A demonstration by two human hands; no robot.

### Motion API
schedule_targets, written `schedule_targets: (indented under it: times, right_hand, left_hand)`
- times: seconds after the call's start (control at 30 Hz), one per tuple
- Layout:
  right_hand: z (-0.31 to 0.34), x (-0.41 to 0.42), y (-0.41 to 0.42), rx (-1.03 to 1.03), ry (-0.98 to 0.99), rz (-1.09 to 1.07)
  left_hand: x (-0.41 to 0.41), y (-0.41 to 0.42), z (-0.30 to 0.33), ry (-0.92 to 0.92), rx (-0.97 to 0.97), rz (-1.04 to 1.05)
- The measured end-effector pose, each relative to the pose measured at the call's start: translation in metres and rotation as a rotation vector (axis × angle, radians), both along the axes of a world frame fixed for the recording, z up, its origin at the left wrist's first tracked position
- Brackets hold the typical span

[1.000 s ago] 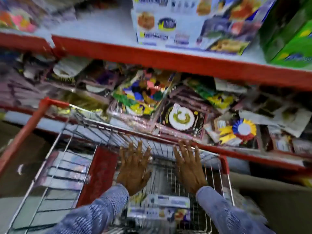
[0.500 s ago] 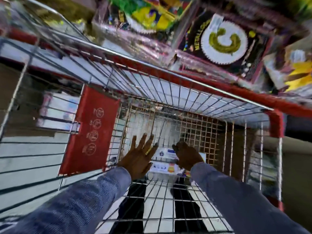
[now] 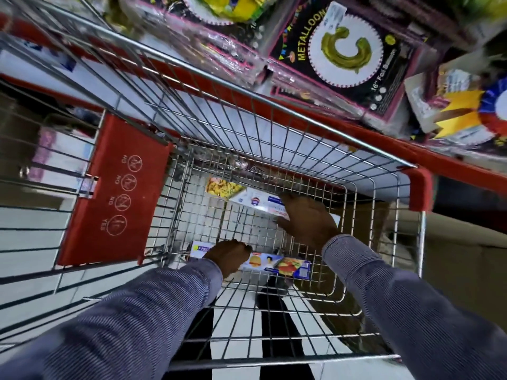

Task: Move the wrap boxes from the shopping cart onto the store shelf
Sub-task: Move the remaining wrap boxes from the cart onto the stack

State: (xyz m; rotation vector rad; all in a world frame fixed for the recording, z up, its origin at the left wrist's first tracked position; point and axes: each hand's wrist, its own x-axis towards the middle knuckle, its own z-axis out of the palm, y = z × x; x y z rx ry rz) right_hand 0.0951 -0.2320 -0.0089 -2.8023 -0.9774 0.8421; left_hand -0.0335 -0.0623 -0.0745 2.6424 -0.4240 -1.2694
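Reaching deep into the wire shopping cart (image 3: 315, 149), a person closes each hand on a separate wrap box lying on the cart floor. The left hand (image 3: 229, 255) is curled over the nearer wrap box (image 3: 277, 266), a long white carton printed with burgers and a blue end panel. The right hand (image 3: 307, 219) lies fingers-down across the farther wrap box (image 3: 247, 194), which is tilted, white, with a yellow food photo at its far end; whether the fingers grip underneath cannot be told. Neither box appears lifted clear, and no others show in the cart. Beyond the cart's far rim, the store shelf (image 3: 452, 163), red-edged, carries packaged party balloons (image 3: 345, 48). Both boxes remain to be shelved, so the transfer looks near its end.
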Motion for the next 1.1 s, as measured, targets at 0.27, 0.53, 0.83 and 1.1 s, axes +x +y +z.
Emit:
schedule_targets:
  times: [0.27, 0.53, 0.83, 1.1]
  right_hand:
    - [0.147, 0.033, 0.015, 0.239, -0.138, -0.041]
    - [0.372, 0.095, 0.039, 0.433, -0.232, 0.080]
    - [0.546, 0.143, 0.037, 0.502, -0.459, 0.062]
    - [0.594, 0.219, 0.027, 0.483, -0.473, -0.023]
  left_hand:
    - [0.037, 0.037, 0.124, -0.106, -0.063, 0.112]
    - [0.087, 0.069, 0.367, -0.689, -0.022, 0.180]
    - [0.160, 0.068, 0.559, -1.017, -0.005, 0.226]
    - [0.231, 0.059, 0.624, -1.048, -0.059, 0.231]
